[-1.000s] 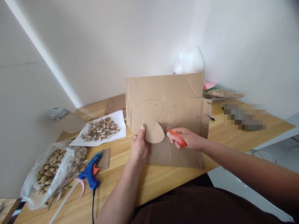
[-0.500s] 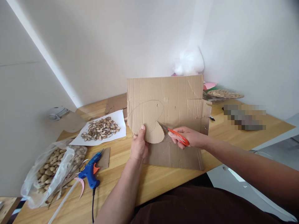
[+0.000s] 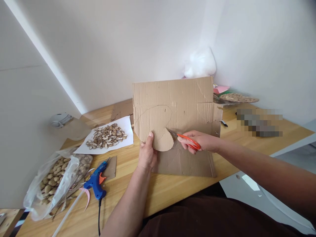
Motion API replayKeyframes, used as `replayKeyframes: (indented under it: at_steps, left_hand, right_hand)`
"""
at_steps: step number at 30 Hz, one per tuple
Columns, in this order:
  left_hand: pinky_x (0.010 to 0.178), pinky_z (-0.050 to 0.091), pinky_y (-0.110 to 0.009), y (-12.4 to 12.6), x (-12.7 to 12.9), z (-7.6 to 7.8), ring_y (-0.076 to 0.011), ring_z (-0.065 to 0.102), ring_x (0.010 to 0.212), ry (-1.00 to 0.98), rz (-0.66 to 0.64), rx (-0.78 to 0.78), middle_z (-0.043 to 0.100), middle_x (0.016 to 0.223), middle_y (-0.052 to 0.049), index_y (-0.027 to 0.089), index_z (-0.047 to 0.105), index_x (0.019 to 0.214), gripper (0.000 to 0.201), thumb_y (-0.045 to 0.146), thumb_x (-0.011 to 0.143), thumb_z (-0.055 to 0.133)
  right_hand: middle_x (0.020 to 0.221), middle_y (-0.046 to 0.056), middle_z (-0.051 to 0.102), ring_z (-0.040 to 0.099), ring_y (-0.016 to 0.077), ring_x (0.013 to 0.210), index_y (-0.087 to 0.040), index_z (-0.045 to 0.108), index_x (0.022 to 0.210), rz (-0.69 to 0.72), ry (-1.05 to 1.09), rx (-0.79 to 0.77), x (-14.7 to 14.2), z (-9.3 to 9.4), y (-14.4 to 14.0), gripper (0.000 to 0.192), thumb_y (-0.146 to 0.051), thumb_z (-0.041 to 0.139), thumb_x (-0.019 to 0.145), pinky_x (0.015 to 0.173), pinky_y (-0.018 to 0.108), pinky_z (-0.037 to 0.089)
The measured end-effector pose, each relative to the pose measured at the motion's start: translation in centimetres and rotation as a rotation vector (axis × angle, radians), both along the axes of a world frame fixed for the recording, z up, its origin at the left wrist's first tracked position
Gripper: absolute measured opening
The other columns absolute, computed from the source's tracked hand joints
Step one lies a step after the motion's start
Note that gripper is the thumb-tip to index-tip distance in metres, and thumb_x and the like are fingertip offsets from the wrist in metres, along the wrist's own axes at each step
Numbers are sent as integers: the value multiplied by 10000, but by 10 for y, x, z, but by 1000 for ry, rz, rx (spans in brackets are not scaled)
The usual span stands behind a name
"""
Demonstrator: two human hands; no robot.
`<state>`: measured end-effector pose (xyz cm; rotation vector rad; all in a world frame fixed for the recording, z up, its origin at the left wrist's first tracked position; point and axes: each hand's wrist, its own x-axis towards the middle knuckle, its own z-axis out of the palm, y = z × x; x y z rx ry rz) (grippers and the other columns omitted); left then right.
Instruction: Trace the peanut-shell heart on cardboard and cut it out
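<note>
The lower lobe (image 3: pixel 164 141) is cut and the upper outline (image 3: pixel 160 105) uncut, with cardboard (image 3: pixel 190 93) finger-clamped in the left hand (image 3: pixel 146 152) and scissors (image 3: pixel 185 137) likewise in the right hand (image 3: pixel 206 141).

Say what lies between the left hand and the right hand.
In the head view: a rounded part of the cardboard that the left hand holds, then the scissor blades ahead of the right hand.

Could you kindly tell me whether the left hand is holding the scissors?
No, the right hand holds the orange-handled scissors, while the left hand grips the cardboard.
</note>
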<state>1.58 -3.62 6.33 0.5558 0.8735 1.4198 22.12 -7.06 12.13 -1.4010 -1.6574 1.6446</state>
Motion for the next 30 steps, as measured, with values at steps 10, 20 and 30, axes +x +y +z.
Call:
replayKeyframes:
  at_steps: [10,20,30]
  left_hand:
    - [948,570,-372,0,-3,0,-230,681,1112,16,-11,17,725,1194,-67,236,689,1127,282,289,851,713]
    - [992,548,-385,0,-3,5,-269,599,1249,9,2,-12,684,1282,-81,213,678,1163,357,317,825,725]
    - [951,564,-378,-5,2,1,-264,652,1170,1,5,35,719,1213,-70,232,676,1146,350,298,808,742]
  right_hand:
    - [466,-33,484,406,91,470,-184,528,685,-38,72,-10,1,0,-17,514,-675,605,816,509,249,304]
    - [532,-28,487,424,98,510,-186,511,721,-64,202,-1,-12,-11,-31,507,-673,560,854,514,246,327]
    - [591,-23,514,435,110,569,-194,489,706,-135,220,144,-19,-19,-24,426,-569,593,878,562,261,351]
